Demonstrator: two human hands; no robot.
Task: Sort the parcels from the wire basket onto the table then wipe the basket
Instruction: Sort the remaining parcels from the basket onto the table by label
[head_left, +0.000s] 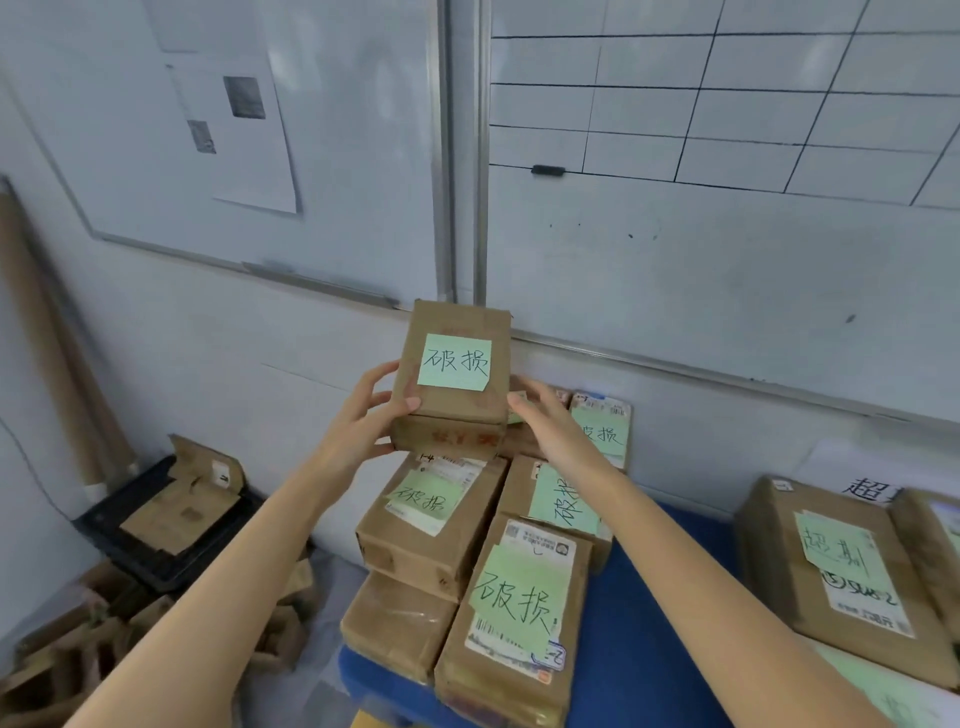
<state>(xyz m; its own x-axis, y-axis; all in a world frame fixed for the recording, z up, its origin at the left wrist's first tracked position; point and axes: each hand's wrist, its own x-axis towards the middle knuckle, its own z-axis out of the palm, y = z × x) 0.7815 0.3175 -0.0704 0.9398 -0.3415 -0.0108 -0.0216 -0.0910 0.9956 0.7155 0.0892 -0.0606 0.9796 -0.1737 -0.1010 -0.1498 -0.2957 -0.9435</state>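
Fingers (382, 375) of the left hand (358, 421) wrap the left edge of the parcel (462, 408), thumb pressed on its front face. Right hand (545, 415) clasps the right edge, fingertips mostly hidden behind the box. Both hands clamped on it. Parcel held upright at centre frame, off the table, just above the stack (431, 525) at lower centre.

Green note (454, 362) on its face matches the notes on that stack. The pile (831, 566) at lower right carries different writing, so this one likely belongs with the centre stack.

To do it well: lay it flat, note up and readable, square on the top boxes, which sit uneven. Lower with both hands; let go only once it rests.

Blue table (649, 597) shows between the piles. Basket not in view.
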